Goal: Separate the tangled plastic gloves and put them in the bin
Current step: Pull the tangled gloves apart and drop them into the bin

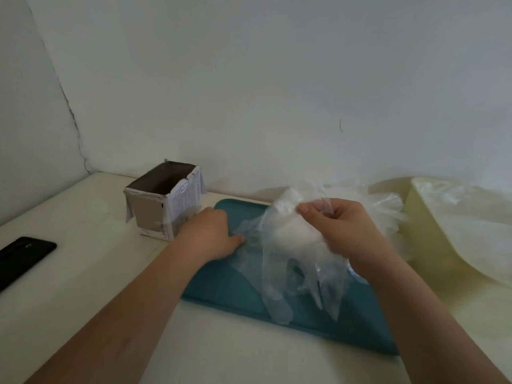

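Clear plastic film, feather-light, limp and slippery, forms the tangled gloves, lifted over a teal tray; right hand pinches a top fold between thumb and curled fingers, a sensible hold; left hand bends its fingers onto film on the tray, pinching or pressing unclear; cream bin right; cardboard box and black phone left on a pale table, white wall behind
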